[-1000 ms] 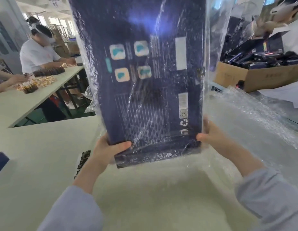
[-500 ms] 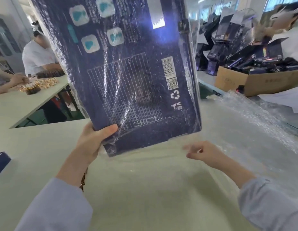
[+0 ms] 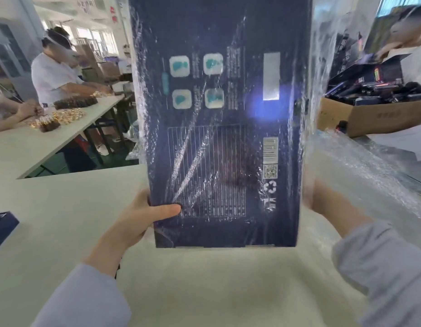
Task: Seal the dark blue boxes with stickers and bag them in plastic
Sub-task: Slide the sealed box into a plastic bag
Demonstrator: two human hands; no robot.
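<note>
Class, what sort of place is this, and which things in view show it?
Probably a factory packing floor: a person sorting gold items at a long table, a cardboard carton of dark goods, a plastic-bagged dark blue box.

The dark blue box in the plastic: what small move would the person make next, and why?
Probably lower the dark blue cardboard box flat onto the pale table: it is held upright in the air inside a clear plastic bag, left hand gripping its corner, right hand at its edge.
</note>
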